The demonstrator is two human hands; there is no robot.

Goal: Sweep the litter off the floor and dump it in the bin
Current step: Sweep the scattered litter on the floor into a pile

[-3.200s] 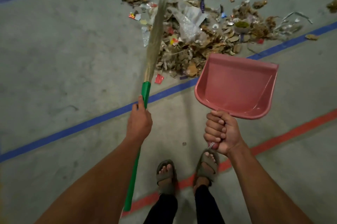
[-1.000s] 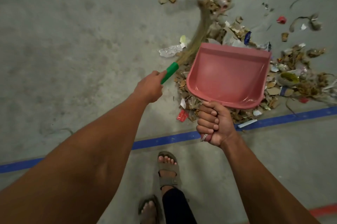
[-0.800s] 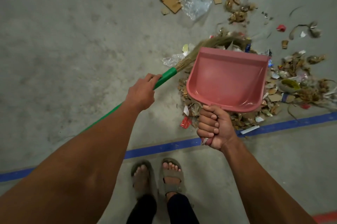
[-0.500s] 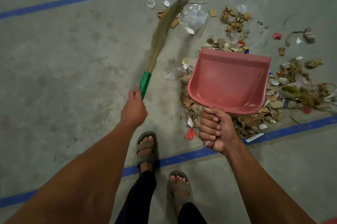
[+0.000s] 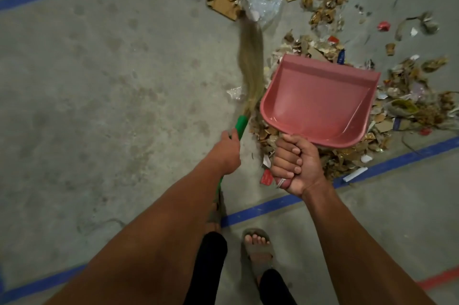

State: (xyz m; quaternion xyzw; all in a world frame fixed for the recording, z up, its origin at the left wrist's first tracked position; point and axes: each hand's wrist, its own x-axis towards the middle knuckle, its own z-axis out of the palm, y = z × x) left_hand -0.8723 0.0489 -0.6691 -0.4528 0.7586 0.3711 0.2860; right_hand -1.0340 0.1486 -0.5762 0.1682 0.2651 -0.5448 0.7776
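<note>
**Broom and dustpan working at a litter pile on a concrete floor**

A grey concrete floor point(image 5: 99, 106), marked with blue tape lines point(image 5: 260, 210) and a short red line point(image 5: 439, 281) at the lower right, is filling the head view. A wide spread of litter point(image 5: 402, 96) is lying across the upper right of the floor: torn cardboard, dry brown scraps, crumpled clear plastic point(image 5: 264, 3), white paper bits and a few red pieces. Most of it is sitting beyond the nearer blue line, with some scraps touching the line itself.

A pink dustpan point(image 5: 320, 101) is being held above the near edge of the pile, its open mouth facing away from the person and its inside showing no litter. The right hand point(image 5: 294, 163) is gripping the dustpan's handle, fingers curled tightly round it. Just beside the pan's left edge, a broom point(image 5: 250, 56) with a green handle and long straw-coloured bristles is reaching forward, its bristles blurred and their tips meeting a piece of cardboard point(image 5: 223, 5) and the clear plastic at the far left of the litter. The left hand point(image 5: 227, 150) is holding the green handle just below the bristles, fingers wrapped round it.

The person is standing behind the near blue line in dark trousers, with one sandalled foot point(image 5: 257, 246) showing between the forearms.
</note>
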